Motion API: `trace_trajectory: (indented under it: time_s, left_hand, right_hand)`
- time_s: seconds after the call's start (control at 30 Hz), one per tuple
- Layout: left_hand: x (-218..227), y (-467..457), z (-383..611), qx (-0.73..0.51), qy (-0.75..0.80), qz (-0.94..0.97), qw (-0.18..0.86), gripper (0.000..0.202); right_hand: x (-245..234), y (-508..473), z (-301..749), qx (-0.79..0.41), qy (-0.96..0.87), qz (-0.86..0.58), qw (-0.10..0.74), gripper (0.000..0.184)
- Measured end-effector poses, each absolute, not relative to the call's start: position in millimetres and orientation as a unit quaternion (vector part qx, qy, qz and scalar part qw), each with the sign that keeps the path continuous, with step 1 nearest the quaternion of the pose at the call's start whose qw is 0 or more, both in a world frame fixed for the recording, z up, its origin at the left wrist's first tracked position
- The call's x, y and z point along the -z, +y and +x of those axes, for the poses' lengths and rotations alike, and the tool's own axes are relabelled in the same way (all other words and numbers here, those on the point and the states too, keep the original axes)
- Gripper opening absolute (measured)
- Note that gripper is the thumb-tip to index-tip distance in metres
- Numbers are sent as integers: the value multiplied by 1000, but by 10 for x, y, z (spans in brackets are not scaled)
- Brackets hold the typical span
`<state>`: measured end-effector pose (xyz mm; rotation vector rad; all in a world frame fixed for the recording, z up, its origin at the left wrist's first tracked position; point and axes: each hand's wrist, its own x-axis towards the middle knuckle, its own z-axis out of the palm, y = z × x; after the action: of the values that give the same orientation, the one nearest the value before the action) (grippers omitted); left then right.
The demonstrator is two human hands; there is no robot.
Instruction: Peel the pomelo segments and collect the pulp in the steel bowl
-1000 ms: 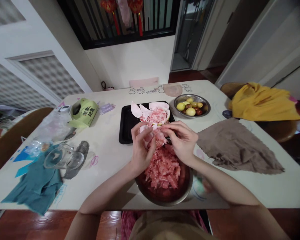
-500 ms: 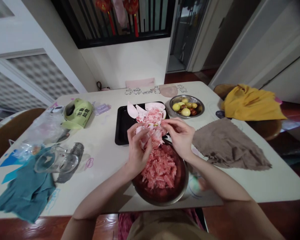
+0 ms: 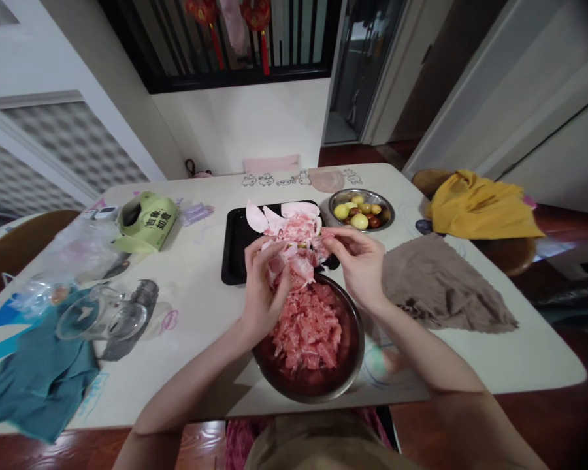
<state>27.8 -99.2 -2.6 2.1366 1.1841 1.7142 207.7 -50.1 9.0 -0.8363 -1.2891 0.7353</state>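
My left hand [image 3: 261,287] and my right hand [image 3: 360,264] are both closed on a pink pomelo segment [image 3: 294,261], held just above the far rim of a metal bowl [image 3: 353,352]. The bowl is full of torn pink pomelo flesh [image 3: 306,326] and stands at the near table edge. Behind my hands lies a black tray [image 3: 232,251] with pink peel and membrane scraps [image 3: 287,222] piled on it.
A small metal bowl of round fruits [image 3: 361,210] sits behind the tray. A brown cloth [image 3: 438,287] lies to the right, a yellow cloth [image 3: 477,205] on a chair. At left are a glass jug [image 3: 102,316], teal cloth [image 3: 34,375], green pouch [image 3: 147,220] and plastic bag [image 3: 81,251].
My hands stay together on the segment, working at it; the fingers have shifted slightly. The camera has drifted a little, so everything sits somewhat further left.
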Motion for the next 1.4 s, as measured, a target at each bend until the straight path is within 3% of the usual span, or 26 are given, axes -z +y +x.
trace_trajectory:
  time_s: [0.17,0.37,0.6,0.73,1.03,1.17,1.4]
  left_hand:
    - [50,-854,131,-573,412,697,126,46]
    - [296,-298,-361,-581,462,661,110,42]
    - [808,96,-754,-441,569,679,145,47]
    - [871,82,-782,-405,594,681,138,51]
    - [713,-83,-715,-379,635,670,62,34]
    - [422,-245,-520,-401,596,694,44,27]
    - [-235,-839,-63,-491,397,755,175,22]
  right_hand:
    - [-105,-547,2081,-341,-577,-371,643,12]
    - [-105,-556,2086,-364,-574,-357,641,11]
    - [-118,-557,2060,-400,-585,-352,611,11]
    - [-136,-571,2050,-405,-590,-346,607,11]
    - [-157,-595,2003,-431,-600,-346,578,12]
    - [-139,-603,2006,-437,-610,-338,567,13]
    - [-151,-682,1994,-418,-634,-340,555,17]
